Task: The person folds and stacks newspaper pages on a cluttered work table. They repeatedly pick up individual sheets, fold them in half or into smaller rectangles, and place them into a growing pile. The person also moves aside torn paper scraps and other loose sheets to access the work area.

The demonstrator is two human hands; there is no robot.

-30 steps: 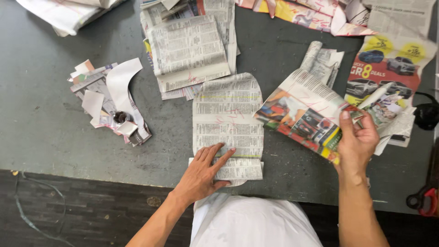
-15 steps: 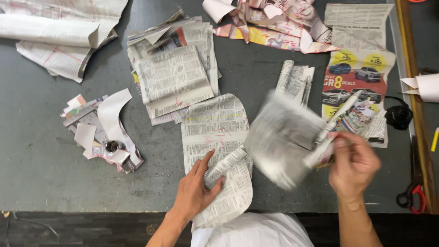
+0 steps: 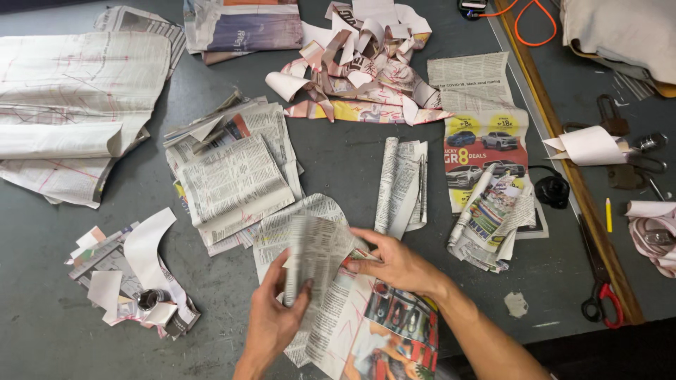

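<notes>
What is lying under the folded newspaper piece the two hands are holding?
Under the folded newspaper piece, held by the left hand and right hand, lie a rounded newsprint sheet and a colour-printed page on the grey table. Anything beneath those sheets is covered.

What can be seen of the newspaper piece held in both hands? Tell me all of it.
The newspaper piece is a narrow strip of grey newsprint covered in fine print, slightly blurred. It stands almost upright, lifted off the grey table. The left hand grips its lower edge from below, and the right hand pinches its right side. Behind and under it lie a rounded cut sheet and a colourful printed page.
</notes>
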